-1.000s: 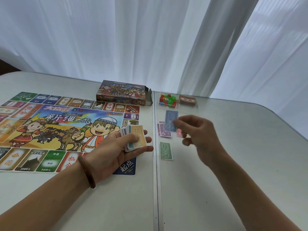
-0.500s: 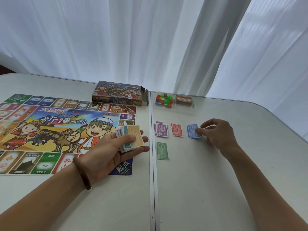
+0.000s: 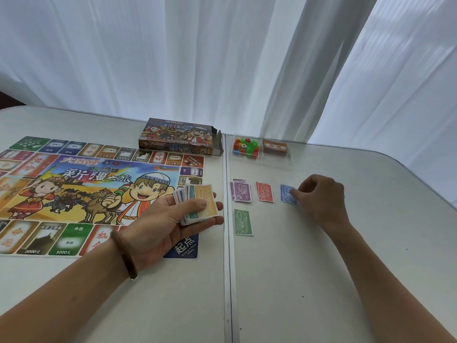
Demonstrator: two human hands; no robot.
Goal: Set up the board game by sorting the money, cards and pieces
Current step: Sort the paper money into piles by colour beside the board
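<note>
1. Currently, left hand is palm-up over the board's near right corner, thumb clamping a fanned money stack, yellow note on top.
2. Right hand: fingers curled, tips pinching the right edge of the blue notes on the table.
3. Left of blue: red notes, then purple notes, piles apart; green note lies nearer, below purple.
4. Pieces tray at far edge.

Single head-worn wide-angle view. Looking forward and down across table, close. Game board at frame left, curtain beyond far edge.
</note>
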